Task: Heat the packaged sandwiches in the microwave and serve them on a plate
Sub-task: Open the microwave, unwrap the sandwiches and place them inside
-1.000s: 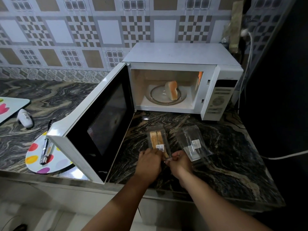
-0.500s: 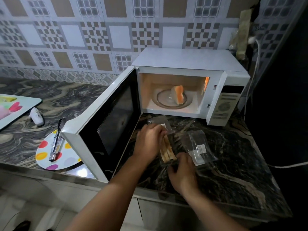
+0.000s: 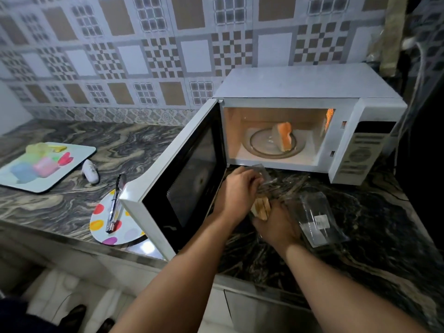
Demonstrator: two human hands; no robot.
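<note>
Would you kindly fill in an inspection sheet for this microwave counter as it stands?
Surface: dark marbled counter.
Job's things: microwave with door open, one sandwich on its turntable; second sandwich in an opened pack; empty pack at right; dotted plate carrying tongs.
Clutter: printed board, small white object.
Grippers: left hand grips the pack; right hand holds the second sandwich.
Cables: white cord behind microwave.
Surroundings: patterned tile wall.
</note>
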